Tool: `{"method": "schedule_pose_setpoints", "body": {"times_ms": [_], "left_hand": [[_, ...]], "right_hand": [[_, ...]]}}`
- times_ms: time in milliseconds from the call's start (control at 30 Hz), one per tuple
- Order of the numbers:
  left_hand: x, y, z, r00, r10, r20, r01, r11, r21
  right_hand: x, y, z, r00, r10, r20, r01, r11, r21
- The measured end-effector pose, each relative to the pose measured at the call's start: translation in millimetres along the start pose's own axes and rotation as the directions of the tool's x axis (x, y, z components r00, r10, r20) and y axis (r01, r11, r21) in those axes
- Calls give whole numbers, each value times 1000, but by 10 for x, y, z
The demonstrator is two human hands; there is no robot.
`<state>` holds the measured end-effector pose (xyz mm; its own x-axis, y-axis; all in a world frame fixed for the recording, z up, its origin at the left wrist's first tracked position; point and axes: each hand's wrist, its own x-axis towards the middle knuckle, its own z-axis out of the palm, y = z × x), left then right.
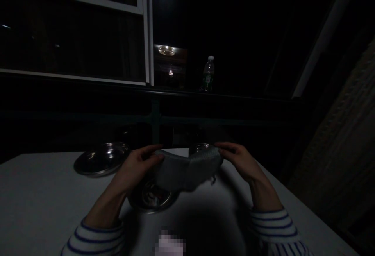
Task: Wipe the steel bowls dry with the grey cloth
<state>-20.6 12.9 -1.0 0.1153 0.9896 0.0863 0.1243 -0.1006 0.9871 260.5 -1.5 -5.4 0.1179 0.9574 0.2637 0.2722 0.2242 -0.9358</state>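
Note:
A grey cloth [187, 172] hangs stretched between my two hands above the white table, sagging a little in the middle. My left hand [140, 166] pinches its left upper corner between thumb and fingers. At the opposite corner my right hand [236, 158] grips it the same way. Below the cloth's left part lies a shiny metal dish [150, 201], partly covered from view. Behind the cloth, the rim of another metal bowl [199, 147] shows. The dim light hides the cloth's finer details.
Metal plates or bowls [99, 160] stand at the back left of the white table [43, 193]. A clear plastic bottle [208, 75] with a white cap is on the dark window ledge. A pale blurred-out patch [170, 244] lies at the near edge.

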Motion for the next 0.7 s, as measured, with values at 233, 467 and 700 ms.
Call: {"method": "schedule_pose_setpoints", "body": {"times_ms": [233, 467, 700], "left_hand": [[75, -75, -89, 979, 191, -69, -155, 923, 353], [87, -88, -192, 989, 143, -25, -130, 951, 282], [40, -130, -78, 971, -78, 226, 79, 997, 3]], "right_hand": [[13, 15, -43, 996, -85, 8, 84, 964, -252], [25, 58, -132, 985, -175, 2, 168, 943, -288], [14, -29, 20, 996, -37, -75, 39, 999, 24]]}}
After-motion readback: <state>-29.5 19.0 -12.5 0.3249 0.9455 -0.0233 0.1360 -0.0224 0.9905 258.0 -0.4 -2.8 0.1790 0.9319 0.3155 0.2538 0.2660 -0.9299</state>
